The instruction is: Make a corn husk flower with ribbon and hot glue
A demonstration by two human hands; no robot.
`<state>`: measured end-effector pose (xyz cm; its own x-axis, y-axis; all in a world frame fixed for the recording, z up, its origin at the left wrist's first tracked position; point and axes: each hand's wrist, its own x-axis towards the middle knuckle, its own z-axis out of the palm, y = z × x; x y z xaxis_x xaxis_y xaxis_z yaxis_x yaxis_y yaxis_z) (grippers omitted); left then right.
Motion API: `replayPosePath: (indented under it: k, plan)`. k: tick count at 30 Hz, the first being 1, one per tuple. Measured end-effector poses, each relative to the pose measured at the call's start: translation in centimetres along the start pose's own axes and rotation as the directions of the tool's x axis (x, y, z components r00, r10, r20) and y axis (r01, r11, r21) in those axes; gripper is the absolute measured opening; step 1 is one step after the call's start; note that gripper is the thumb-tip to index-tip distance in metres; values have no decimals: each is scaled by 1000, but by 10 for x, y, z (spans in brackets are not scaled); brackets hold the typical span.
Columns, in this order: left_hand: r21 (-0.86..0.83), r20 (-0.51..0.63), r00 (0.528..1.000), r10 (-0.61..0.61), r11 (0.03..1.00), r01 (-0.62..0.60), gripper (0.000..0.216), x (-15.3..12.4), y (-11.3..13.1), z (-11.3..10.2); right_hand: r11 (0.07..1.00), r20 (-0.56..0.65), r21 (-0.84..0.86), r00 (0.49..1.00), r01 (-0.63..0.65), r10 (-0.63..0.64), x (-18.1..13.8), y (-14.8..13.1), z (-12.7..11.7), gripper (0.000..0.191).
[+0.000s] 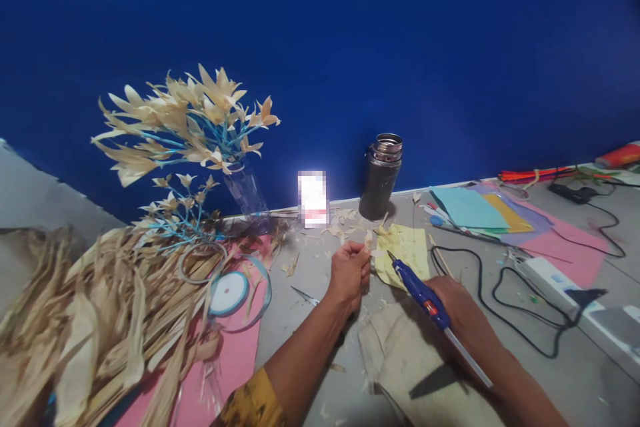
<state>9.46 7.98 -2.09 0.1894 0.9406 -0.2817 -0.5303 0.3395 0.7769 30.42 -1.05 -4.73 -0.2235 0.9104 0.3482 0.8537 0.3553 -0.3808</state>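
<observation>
My left hand [349, 271] is closed in a pinch on a small dried husk petal [369, 238], held just above the grey table. My right hand [457, 310] grips a blue hot glue gun [419, 290] with a white glue stick sticking out of its back; the nozzle points up-left at the petal, close to my left fingertips. A crumpled yellow paper [407, 247] lies right behind the nozzle. A clear vase [245, 190] of husk flowers [190, 120] on blue stems stands at the back left.
A heap of dried husks [85, 320] covers the left. Pink paper [235, 360], a ribbon spool [229, 292], small scissors [306, 295], a metal flask [381, 177], coloured sheets [480, 210], a black cord [500, 293] and a power strip [555, 280] lie around.
</observation>
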Motion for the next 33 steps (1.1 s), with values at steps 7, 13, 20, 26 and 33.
replayPosePath:
  k: [7,13,20,26,33]
  plan:
    - [-16,5,1000,-5,1000,5,62,0,-3,0,1000,72,-12,997,3,-2,-1,-3,2,18]
    - [-23,-8,1000,-1,1000,1,64,0,-3,0,999,35,-35,999,-5,6,-1,-5,0,18]
    - [-45,-17,1000,2,999,-3,62,1,-3,0,995,13,-101,1000,-2,3,-2,-5,-1,20]
    - [-65,-26,1000,-1,998,0,63,1,-4,0,998,22,-67,1000,20,-19,-2,-12,-3,18]
    - [-112,28,1000,-12,994,15,62,-4,1,3,987,21,-151,998,-54,58,-2,-3,-6,17]
